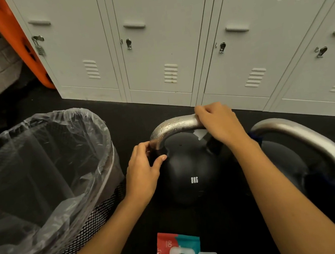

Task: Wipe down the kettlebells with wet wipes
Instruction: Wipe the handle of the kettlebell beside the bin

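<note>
Both hands gripped the smooth black kettlebell (190,176): left hand (144,170) at its base, right hand (218,125) clamping a wipe (201,133) on the wet steel handle (172,126).

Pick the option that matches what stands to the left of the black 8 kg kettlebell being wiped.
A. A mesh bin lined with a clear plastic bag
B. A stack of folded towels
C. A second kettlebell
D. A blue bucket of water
A: left of the black 8 kg kettlebell, beside the left hand, stands a black mesh bin lined with a clear plastic bag.
</note>
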Tool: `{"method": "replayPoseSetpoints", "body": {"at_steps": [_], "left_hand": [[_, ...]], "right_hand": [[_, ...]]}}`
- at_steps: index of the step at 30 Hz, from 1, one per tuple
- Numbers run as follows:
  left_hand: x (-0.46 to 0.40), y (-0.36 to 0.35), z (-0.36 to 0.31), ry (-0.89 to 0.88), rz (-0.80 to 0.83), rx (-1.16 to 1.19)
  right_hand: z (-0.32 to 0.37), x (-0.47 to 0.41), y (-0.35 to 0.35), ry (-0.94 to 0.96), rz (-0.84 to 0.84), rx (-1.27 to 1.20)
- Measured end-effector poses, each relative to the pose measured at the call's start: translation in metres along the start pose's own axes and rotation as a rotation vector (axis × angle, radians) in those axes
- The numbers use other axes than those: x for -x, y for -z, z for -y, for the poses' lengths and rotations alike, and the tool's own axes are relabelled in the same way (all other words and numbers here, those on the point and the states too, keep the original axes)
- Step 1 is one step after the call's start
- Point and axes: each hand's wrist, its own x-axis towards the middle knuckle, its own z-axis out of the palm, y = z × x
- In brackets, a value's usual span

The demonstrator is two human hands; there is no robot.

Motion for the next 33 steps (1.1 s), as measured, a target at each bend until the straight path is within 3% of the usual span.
{"method": "replayPoseSetpoints", "body": {"at_steps": [7,15,27,33], "left_hand": [[0.0,0.0,0.0,0.002,0.001,0.021],[-0.001,-0.001,0.002,0.004,-0.01,0.033],[-0.001,-0.001,0.004,-0.007,-0.018,0.032],[-0.001,-0.002,0.003,0.003,-0.018,0.032]], "right_hand": [[0.035,-0.031,0.003,0.016,0.38,0.257],[0.067,-0.04,-0.006,-0.045,0.672,0.273],[0.05,-0.05,0.018,-0.163,0.776,0.323],[0.072,-0.041,0.003,-0.065,0.769,0.322]]}}
